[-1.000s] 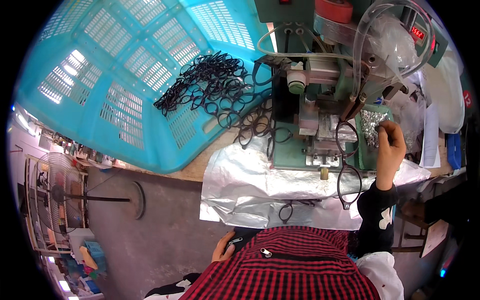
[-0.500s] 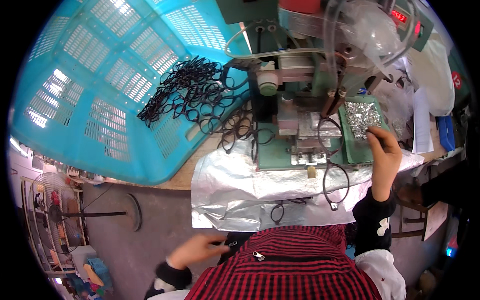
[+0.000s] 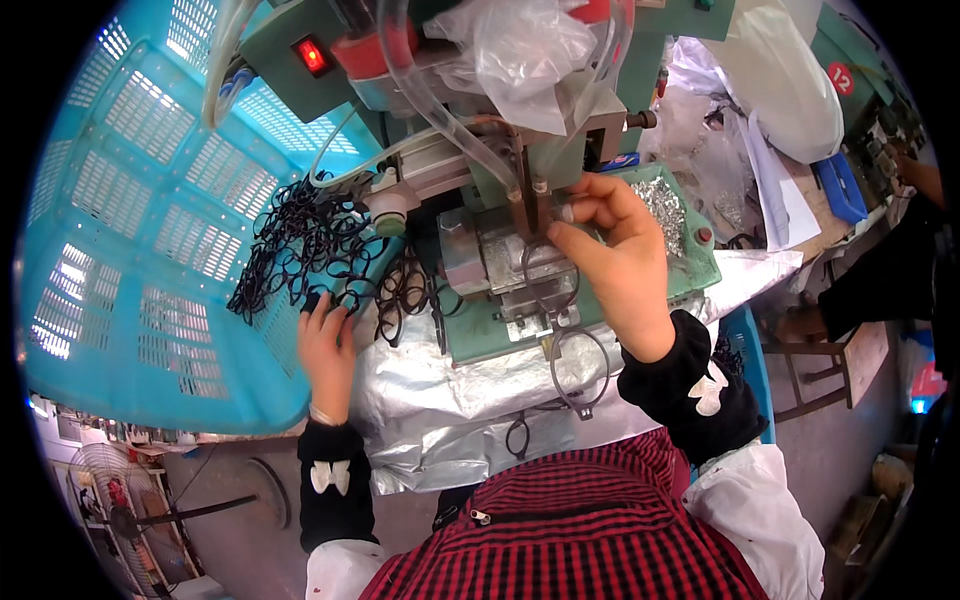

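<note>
A dark eyeglass frame (image 3: 585, 411) hangs from the small green bench machine (image 3: 470, 335), its upper rim under the metal prongs (image 3: 525, 215) and its lower rim over the foil. Beside the prongs, my right hand (image 3: 625, 270) is closed in a pinch; what its fingertips hold is too small to make out. My left hand (image 3: 327, 360) reaches over the basket's near edge, fingers stretched and slightly apart, the tips touching a tangled heap of black eyeglass frames (image 3: 300, 235). Whether it grips one is hidden.
A large blue plastic basket (image 3: 160, 260) stands at the left. Small shiny metal parts (image 3: 660, 210) fill a green tray (image 3: 705, 275) right of the machine. Silver foil (image 3: 420, 400) covers the bench front. Clear tubes and a plastic bag (image 3: 520, 60) hang above. Another person's arm (image 3: 880, 260) shows at right.
My right hand has moved left from the metal parts to the machine's prongs. My left hand has gone up from near my lap to the frames in the basket. The view has shifted right.
</note>
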A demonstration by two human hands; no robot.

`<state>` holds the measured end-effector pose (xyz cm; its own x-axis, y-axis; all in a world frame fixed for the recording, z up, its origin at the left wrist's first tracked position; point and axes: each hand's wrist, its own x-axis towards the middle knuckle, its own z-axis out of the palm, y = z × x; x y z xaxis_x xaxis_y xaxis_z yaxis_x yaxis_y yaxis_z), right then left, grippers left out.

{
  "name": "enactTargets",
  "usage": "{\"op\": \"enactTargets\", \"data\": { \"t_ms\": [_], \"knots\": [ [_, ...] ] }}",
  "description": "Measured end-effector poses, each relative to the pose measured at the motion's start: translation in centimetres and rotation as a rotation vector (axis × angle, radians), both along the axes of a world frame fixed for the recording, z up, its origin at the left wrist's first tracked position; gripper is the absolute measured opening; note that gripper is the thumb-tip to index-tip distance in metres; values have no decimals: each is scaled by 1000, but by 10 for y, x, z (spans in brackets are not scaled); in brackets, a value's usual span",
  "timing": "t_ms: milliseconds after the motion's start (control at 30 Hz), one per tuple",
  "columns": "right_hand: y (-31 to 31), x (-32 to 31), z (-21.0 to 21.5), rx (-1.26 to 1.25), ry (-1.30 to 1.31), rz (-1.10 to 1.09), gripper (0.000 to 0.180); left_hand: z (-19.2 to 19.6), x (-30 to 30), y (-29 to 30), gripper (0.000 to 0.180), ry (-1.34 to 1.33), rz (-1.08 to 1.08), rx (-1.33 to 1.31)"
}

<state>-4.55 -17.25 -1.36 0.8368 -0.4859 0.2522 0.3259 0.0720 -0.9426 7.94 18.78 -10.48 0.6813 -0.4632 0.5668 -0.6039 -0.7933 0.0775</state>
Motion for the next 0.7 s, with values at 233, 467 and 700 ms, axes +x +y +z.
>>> {"op": "enactTargets", "data": {
  "t_ms": [233, 467, 700],
  "knots": [
    [25, -4, 26, 280, -15, 45, 46, 93, -70, -55, 14, -107, -201, -202],
    [-12, -26, 11, -221, -28, 118, 51, 123, -106, -154, 12, -166, -1008, -95],
    [-107, -51, -50, -434, 195, -474, 37, 108, -92, -168, 27, -162, -1019, -135]
  ]
}}
